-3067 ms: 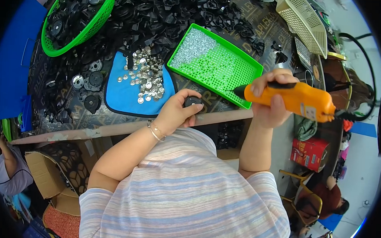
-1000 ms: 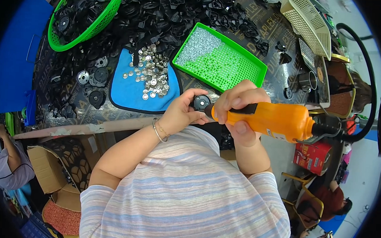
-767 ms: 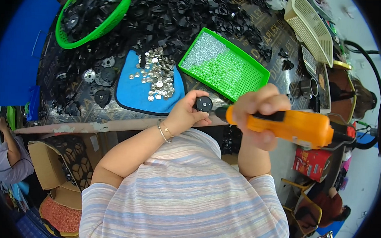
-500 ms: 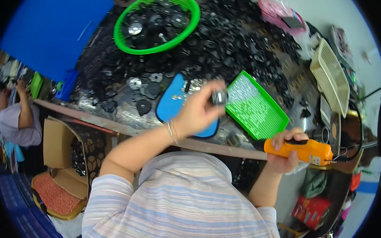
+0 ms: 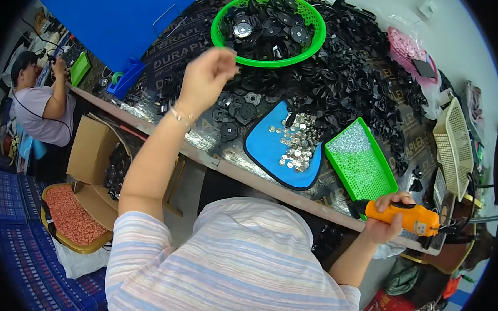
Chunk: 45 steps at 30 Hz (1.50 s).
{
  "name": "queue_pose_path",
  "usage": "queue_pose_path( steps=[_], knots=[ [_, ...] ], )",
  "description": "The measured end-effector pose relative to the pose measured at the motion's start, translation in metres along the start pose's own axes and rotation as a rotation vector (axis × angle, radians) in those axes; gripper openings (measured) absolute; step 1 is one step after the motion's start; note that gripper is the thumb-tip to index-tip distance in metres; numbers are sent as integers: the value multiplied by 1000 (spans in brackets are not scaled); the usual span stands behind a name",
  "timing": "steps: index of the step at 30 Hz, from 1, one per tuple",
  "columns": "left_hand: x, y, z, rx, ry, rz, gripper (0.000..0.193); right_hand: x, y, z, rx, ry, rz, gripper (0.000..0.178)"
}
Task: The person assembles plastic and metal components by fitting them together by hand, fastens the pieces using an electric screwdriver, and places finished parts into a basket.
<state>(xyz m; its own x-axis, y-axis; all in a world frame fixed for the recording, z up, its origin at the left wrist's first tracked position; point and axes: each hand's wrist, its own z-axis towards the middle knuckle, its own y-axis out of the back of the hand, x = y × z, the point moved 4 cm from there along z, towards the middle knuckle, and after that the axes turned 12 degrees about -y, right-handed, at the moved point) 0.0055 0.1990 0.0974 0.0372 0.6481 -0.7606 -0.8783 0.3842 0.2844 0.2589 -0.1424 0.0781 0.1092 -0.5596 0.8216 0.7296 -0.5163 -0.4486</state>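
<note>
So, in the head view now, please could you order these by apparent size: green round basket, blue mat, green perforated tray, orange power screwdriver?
1. Green round basket
2. Blue mat and green perforated tray: too alike to rank surely
3. Orange power screwdriver

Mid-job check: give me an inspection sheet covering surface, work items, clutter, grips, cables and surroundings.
Surface: dark printed tabletop, pale front edge.
Work items: orange corded screwdriver; green perforated tray with small silver pieces, likely screws; blue cloth under loose round metal parts; round green basket heaped with black parts.
Clutter: black plastic pieces spread widely between basket and tray.
Grips: right hand closed around the screwdriver; left hand by the basket's near-left rim, fingers curled, no part visible in it.
Cables: black cord at the screwdriver's rear.
Surroundings: co-worker at left; open cardboard box; red-cushioned seat.
</note>
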Motion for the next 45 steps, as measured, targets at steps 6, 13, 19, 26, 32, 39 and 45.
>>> queue_pose_path(
  steps=[6, 13, 19, 26, 32, 39, 45],
  knots=[
    [27, 1, -87, 92, 186, 357, 15, 3, 0, -3, -12, 21, -12, 34],
    [23, -28, -113, 195, 56, 699, 32, 12, 6, 1, -73, 108, -20, 32],
    [-13, -59, -118, 277, 263, 89, 17, 5, 34, 5, -260, 191, -201, 31],
    [-49, -159, -140, 330, 873, -1160, 18, -1, 39, 3, -328, 186, -238, 27],
    [-68, -204, -143, 388, 997, -1354, 18, -4, 43, 9, -315, 160, -254, 28],
    [-73, -213, -142, 393, 991, -1307, 15, -4, 40, 9, -281, 124, -276, 27],
    [-65, -215, -148, 397, 965, -1174, 17, -4, 38, 12, -283, 132, -289, 27]
  ],
)
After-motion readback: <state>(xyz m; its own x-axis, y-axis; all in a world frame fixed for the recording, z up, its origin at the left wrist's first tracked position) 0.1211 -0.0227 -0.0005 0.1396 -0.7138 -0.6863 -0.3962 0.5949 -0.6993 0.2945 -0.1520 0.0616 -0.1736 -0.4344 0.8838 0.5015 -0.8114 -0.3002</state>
